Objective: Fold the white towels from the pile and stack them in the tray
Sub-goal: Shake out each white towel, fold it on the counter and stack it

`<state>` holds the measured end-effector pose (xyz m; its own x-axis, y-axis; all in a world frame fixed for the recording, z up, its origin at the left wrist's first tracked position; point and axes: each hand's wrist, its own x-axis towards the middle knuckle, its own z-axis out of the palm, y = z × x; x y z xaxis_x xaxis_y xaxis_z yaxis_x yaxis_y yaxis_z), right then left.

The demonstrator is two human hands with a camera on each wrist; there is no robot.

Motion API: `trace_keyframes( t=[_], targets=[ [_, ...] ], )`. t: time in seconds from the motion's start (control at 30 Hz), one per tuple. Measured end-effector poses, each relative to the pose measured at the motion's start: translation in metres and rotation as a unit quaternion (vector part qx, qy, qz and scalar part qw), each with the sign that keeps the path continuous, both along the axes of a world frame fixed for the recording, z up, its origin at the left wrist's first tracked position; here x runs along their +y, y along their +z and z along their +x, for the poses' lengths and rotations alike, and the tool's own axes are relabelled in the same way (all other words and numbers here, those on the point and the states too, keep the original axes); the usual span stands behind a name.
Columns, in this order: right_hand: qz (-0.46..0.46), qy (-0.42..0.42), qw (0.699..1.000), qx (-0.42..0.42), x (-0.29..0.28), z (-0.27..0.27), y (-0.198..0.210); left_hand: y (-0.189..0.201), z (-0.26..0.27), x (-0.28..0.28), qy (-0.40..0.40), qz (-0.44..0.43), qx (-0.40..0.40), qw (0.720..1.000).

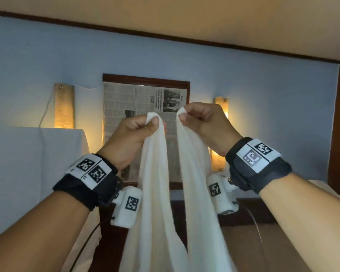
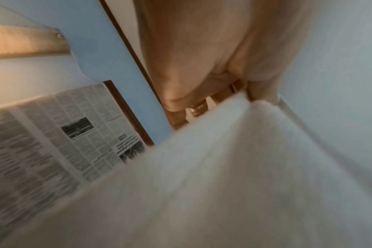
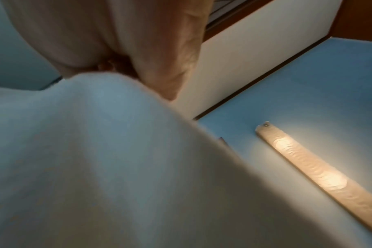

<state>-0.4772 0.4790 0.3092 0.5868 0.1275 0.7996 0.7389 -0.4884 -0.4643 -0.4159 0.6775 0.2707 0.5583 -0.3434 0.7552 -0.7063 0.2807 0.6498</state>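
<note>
A white towel (image 1: 165, 203) hangs in the air in front of me, held up by two of its top corners. My left hand (image 1: 143, 126) pinches one corner and my right hand (image 1: 186, 114) pinches the other, the two hands a short gap apart at about the same height. The cloth falls in two long folds between my forearms and runs out of the bottom of the head view. In the left wrist view the towel (image 2: 223, 184) fills the lower half below my left hand (image 2: 212, 70). The right wrist view shows the towel (image 3: 85, 159) under my right hand (image 3: 138, 42). Pile and tray are out of view.
A blue wall lies ahead with a wood-framed panel covered in newspaper (image 1: 143, 107), flanked by two lit wall lamps (image 1: 64, 106) (image 1: 221, 107). A white-draped surface (image 1: 37, 163) stands at the left. Dark wood furniture (image 1: 243, 213) sits low behind the towel.
</note>
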Motion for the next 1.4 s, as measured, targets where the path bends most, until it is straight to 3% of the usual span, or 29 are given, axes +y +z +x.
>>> trace_keyframes(
  t=[0.13,0.37,0.7,0.8,0.97,1.07,1.27,1.4],
  targets=[
    [-0.004,0.027,1.000,-0.012,0.010,-0.001,0.010,0.008,0.001,-0.005,0.010,-0.034,-0.048,0.998],
    [0.019,0.061,0.998,-0.019,0.008,0.004,0.022,0.023,-0.003,-0.021,-0.035,-0.102,-0.018,0.994],
    [0.044,0.099,0.994,-0.007,0.002,-0.001,0.031,0.036,0.002,-0.034,-0.074,-0.100,0.011,0.992],
    [0.071,0.130,0.989,0.020,-0.001,0.003,0.030,0.035,0.006,-0.035,-0.061,-0.072,0.024,0.995],
    [0.032,0.192,0.970,0.145,-0.007,0.012,0.020,0.030,0.014,-0.040,0.027,-0.049,0.033,0.998],
    [0.023,0.217,0.962,0.166,-0.007,0.012,0.015,0.025,0.015,-0.042,0.044,-0.035,0.033,0.998],
    [0.091,0.146,0.978,0.116,-0.018,0.027,0.006,0.016,0.014,-0.048,0.083,0.003,0.068,0.994],
    [0.042,0.026,0.998,0.042,-0.032,0.036,0.004,0.008,0.004,-0.065,0.058,0.045,0.068,0.995]
  ],
)
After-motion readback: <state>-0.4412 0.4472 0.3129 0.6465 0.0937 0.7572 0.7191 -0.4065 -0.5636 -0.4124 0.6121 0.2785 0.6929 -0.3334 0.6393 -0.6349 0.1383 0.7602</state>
